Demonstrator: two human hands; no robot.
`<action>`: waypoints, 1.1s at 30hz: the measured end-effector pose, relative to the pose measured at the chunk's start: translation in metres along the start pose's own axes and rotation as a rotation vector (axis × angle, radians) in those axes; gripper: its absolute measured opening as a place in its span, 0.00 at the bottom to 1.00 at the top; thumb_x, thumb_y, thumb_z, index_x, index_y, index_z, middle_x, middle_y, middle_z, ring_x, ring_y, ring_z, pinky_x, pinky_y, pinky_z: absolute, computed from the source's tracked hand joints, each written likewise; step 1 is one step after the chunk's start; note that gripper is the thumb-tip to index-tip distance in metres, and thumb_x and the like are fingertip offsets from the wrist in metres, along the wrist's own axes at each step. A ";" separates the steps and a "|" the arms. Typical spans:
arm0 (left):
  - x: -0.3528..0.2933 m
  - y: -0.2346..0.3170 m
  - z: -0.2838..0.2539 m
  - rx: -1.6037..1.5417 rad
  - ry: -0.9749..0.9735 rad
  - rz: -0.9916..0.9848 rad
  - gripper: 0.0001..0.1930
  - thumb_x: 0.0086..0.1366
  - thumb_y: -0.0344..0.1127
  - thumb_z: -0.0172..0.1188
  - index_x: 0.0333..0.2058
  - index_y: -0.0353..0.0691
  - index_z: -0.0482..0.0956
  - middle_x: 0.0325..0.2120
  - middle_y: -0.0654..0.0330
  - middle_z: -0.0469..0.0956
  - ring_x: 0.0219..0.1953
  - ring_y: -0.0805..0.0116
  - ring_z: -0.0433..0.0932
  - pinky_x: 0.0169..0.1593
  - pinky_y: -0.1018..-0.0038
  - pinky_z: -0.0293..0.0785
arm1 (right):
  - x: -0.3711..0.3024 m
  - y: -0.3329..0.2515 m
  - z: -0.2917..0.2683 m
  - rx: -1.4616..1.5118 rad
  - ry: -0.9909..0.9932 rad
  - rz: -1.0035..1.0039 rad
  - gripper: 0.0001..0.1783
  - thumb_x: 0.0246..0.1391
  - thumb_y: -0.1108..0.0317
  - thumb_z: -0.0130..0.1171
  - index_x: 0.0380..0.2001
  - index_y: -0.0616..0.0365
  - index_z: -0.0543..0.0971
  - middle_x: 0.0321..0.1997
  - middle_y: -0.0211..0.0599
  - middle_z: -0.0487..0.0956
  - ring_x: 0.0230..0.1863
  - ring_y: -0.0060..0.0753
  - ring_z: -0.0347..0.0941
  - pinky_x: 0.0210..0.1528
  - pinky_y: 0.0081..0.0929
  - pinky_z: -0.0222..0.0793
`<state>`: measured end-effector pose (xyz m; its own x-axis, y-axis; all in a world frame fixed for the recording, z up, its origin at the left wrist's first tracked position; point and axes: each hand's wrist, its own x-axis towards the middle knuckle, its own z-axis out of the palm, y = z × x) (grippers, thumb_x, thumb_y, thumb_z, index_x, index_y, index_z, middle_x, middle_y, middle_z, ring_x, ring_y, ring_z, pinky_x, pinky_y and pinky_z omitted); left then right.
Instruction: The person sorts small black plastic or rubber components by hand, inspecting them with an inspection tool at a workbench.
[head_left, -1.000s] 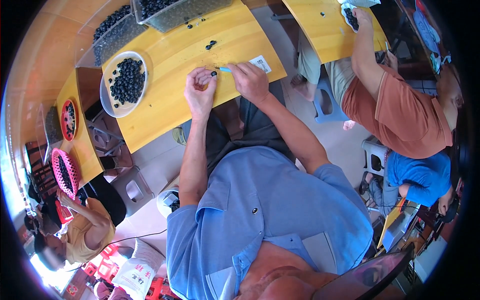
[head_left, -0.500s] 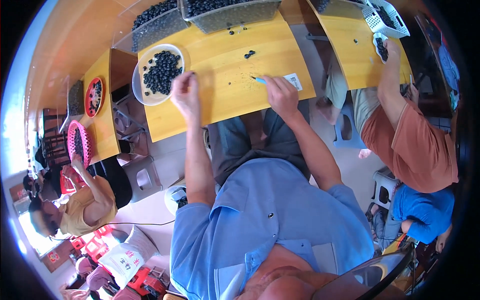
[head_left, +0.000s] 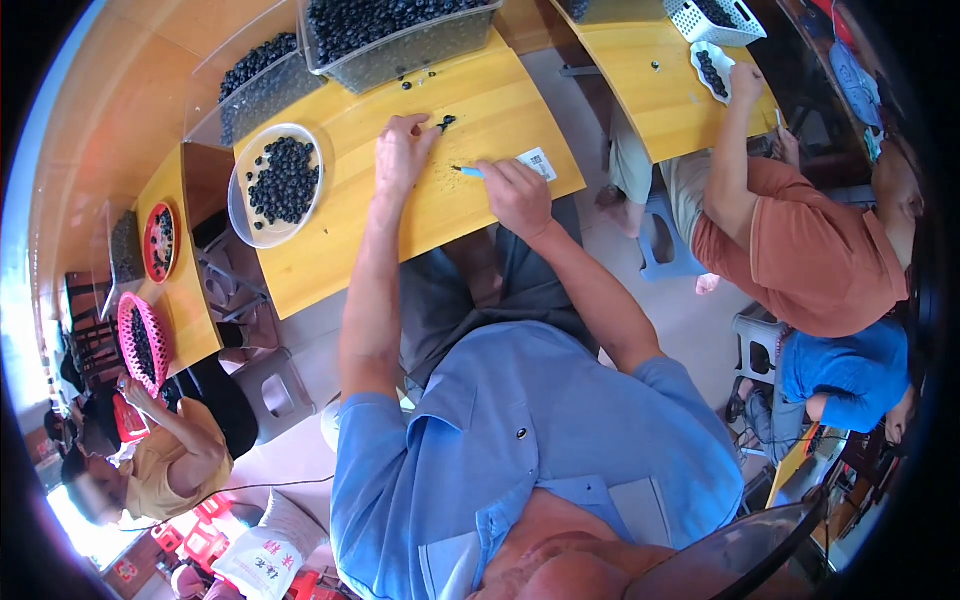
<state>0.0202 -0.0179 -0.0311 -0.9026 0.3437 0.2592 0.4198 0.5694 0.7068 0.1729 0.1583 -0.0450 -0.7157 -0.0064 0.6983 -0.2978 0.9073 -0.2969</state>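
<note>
My left hand reaches over the yellow wooden table, thumb and fingers apart. Its tips are beside a few small, round black bead-like pieces; whether they touch is hard to make out. To the right, my right hand is closed around a thin tool with a light blue handle. The tool's dark tip points left, above scattered dark crumbs on the wood. At the table's left stands a round clear plastic tub with many more black pieces in it.
Large clear bins full of black pieces line the table's far side. A white card lies beyond my right hand. Co-workers sit at tables on both sides, one near a white dish, another holding a pink basket.
My left hand has moved from beside the tub rightward to the loose black pieces. My right hand still holds the blue tool. The whole view has shifted somewhat.
</note>
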 end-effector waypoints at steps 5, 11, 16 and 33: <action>0.005 -0.004 0.017 0.087 -0.063 -0.040 0.16 0.60 0.38 0.75 0.43 0.35 0.89 0.34 0.47 0.83 0.39 0.52 0.83 0.47 0.59 0.80 | -0.001 -0.001 0.000 -0.007 -0.018 0.012 0.15 0.49 0.76 0.63 0.43 0.57 0.85 0.29 0.34 0.78 0.33 0.38 0.79 0.35 0.36 0.77; -0.014 -0.001 -0.002 -0.079 0.067 -0.154 0.14 0.61 0.34 0.75 0.44 0.36 0.90 0.34 0.54 0.87 0.36 0.69 0.85 0.42 0.69 0.81 | -0.002 -0.001 -0.002 0.008 -0.013 0.024 0.15 0.49 0.76 0.64 0.43 0.57 0.85 0.30 0.34 0.78 0.33 0.38 0.79 0.35 0.37 0.77; -0.050 0.009 -0.019 -0.409 0.124 -0.373 0.13 0.65 0.30 0.72 0.48 0.34 0.89 0.33 0.62 0.84 0.35 0.76 0.79 0.44 0.75 0.77 | -0.002 -0.001 -0.003 0.016 -0.020 0.024 0.14 0.50 0.76 0.64 0.43 0.57 0.85 0.31 0.34 0.79 0.33 0.38 0.79 0.35 0.36 0.77; -0.098 0.025 0.021 -0.524 0.127 -0.263 0.11 0.68 0.24 0.69 0.48 0.32 0.84 0.37 0.61 0.85 0.40 0.76 0.83 0.47 0.77 0.80 | -0.001 -0.001 -0.001 0.002 -0.053 -0.033 0.14 0.51 0.74 0.64 0.44 0.57 0.84 0.31 0.35 0.78 0.34 0.39 0.79 0.35 0.35 0.77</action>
<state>0.1215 -0.0215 -0.0527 -0.9877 0.1312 0.0853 0.1070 0.1683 0.9799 0.1746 0.1579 -0.0448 -0.7380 -0.0583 0.6723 -0.3229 0.9053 -0.2759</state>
